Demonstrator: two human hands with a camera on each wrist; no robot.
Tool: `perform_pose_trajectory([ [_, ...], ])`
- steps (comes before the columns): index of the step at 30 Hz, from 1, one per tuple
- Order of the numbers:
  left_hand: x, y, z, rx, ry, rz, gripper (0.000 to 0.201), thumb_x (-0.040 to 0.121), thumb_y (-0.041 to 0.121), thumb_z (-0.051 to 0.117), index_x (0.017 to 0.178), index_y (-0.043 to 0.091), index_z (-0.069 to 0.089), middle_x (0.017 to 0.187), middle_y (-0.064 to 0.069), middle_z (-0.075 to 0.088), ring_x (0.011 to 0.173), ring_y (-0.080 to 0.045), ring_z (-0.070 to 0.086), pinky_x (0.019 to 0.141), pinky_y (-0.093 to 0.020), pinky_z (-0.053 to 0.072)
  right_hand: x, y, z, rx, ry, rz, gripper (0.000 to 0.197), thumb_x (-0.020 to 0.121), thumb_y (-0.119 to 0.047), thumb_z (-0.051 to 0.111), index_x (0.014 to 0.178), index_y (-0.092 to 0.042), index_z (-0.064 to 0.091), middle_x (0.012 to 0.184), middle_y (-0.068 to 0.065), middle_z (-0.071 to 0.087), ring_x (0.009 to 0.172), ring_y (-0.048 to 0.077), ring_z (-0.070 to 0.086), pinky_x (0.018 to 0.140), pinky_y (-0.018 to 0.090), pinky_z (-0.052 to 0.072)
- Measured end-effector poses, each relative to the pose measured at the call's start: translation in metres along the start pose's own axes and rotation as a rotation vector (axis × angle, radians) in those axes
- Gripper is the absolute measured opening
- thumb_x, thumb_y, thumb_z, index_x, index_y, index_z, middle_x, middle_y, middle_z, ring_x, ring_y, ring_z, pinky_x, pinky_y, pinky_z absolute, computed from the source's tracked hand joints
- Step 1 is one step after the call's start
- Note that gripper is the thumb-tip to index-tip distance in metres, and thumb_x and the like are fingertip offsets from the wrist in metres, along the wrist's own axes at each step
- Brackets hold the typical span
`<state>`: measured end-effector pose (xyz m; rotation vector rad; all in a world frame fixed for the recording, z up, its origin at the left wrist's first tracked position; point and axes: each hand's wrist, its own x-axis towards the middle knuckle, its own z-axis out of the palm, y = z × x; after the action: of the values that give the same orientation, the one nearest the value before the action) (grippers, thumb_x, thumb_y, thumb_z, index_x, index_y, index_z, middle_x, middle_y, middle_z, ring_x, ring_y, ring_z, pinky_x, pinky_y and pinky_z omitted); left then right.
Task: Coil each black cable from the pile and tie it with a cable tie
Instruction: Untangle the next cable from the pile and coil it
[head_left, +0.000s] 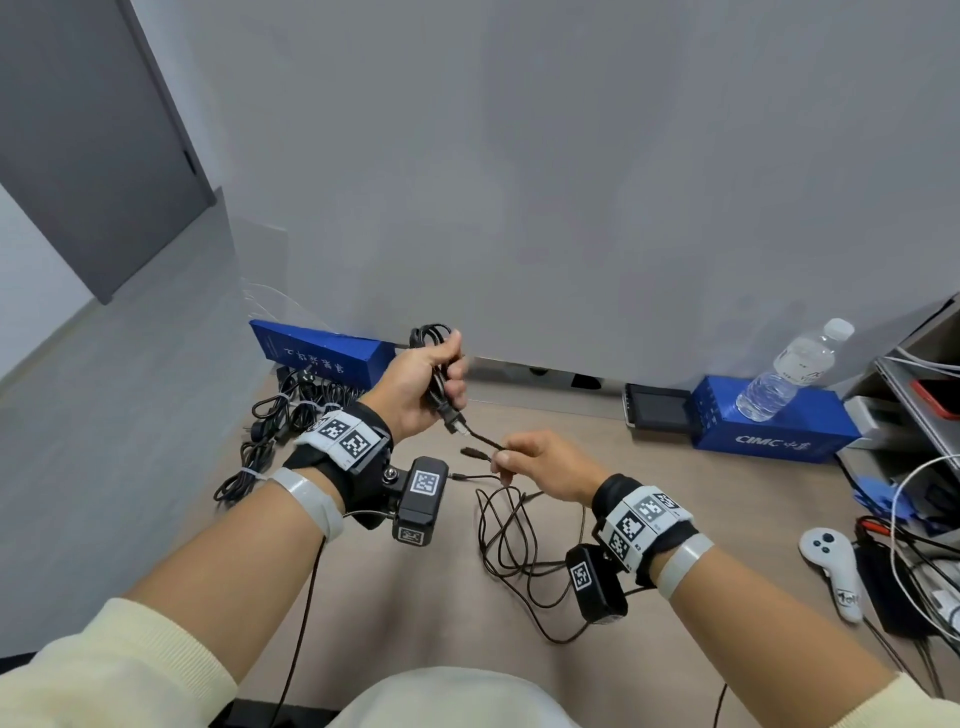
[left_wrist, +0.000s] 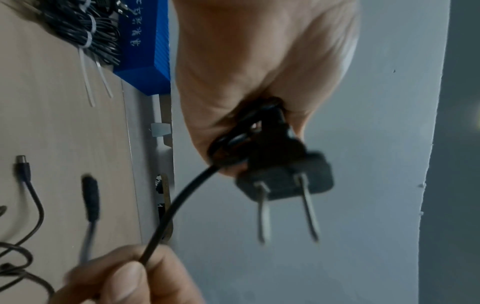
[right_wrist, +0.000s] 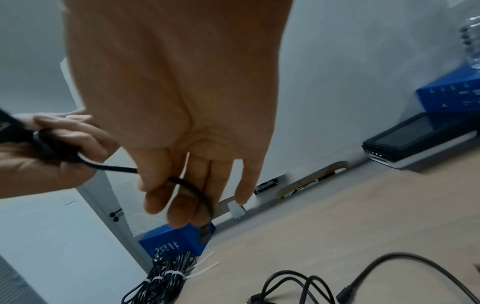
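My left hand (head_left: 431, 384) grips a coiled black cable (head_left: 428, 335) above the table. The coil's two-prong plug (left_wrist: 285, 181) sticks out below the fist. A short stretch of the same cable (head_left: 483, 439) runs to my right hand (head_left: 540, 462), which pinches it near the free end. The barrel connector (right_wrist: 205, 234) hangs past the right fingers (right_wrist: 182, 195). More loose black cables (head_left: 511, 540) lie tangled on the table under my right wrist. Several coiled bundles (head_left: 275, 415) with white cable ties lie at the left.
On the wooden table (head_left: 415, 597), one blue box (head_left: 322, 353) stands behind the tied bundles. Another blue box (head_left: 769, 421) at the right carries a water bottle (head_left: 800, 369). A black device (head_left: 657, 408) sits by the wall. A white controller (head_left: 831, 566) and wires crowd the right edge.
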<state>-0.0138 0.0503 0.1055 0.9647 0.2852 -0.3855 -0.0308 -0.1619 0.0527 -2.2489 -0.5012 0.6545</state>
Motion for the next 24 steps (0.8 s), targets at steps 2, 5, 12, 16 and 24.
perform_pose_trajectory([
  [2,-0.001,-0.001,-0.002,0.120,-0.037,-0.106,0.026,0.102,0.032,0.052,0.079,0.020,0.051,0.060,0.006,0.045,0.044,-0.008,0.041,0.049,-0.022,0.038,0.002,0.003,-0.003,-0.018,0.091,0.020,0.014,0.096,-0.030,0.063,0.090,-0.023,0.073,0.092,0.000,0.071,0.089,0.026,0.064,0.083,0.043,0.051],
  [5,0.000,-0.007,-0.003,0.262,0.021,-0.226,0.024,0.099,0.029,0.058,0.078,0.019,0.052,0.060,0.006,0.046,0.043,-0.006,0.041,0.044,-0.020,0.036,0.008,0.001,-0.009,-0.125,0.237,-0.049,0.004,0.090,-0.023,0.072,0.091,-0.020,0.074,0.098,-0.005,0.061,0.093,0.010,0.052,0.083,0.025,0.035],
  [12,0.003,-0.017,-0.001,0.735,0.160,-0.168,0.026,0.091,0.021,0.071,0.105,0.000,0.066,0.095,-0.010,0.076,0.046,-0.006,0.043,0.046,-0.019,0.039,0.014,-0.009,-0.019,-0.211,0.285,-0.152,0.011,0.085,-0.017,0.074,0.086,-0.026,0.068,0.102,-0.005,0.063,0.099,0.012,0.057,0.087,0.029,0.044],
  [16,0.002,-0.023,0.002,0.853,-0.032,-0.261,0.020,0.086,0.019,0.075,0.097,0.007,0.063,0.096,-0.013,0.077,0.049,-0.009,0.038,0.046,-0.020,0.035,0.015,-0.018,-0.021,-0.132,0.373,-0.148,0.015,0.083,-0.007,0.073,0.086,-0.022,0.071,0.095,-0.005,0.068,0.091,0.012,0.063,0.084,0.024,0.048],
  [24,-0.004,-0.033,0.002,0.900,-0.076,-0.084,0.014,0.087,0.022,0.075,0.087,0.013,0.065,0.061,0.002,0.060,0.064,-0.012,0.059,0.063,-0.027,0.041,0.013,-0.017,-0.023,0.025,0.401,-0.029,0.011,0.091,-0.021,0.069,0.084,-0.014,0.072,0.072,-0.004,0.072,0.067,0.005,0.067,0.063,0.010,0.044],
])
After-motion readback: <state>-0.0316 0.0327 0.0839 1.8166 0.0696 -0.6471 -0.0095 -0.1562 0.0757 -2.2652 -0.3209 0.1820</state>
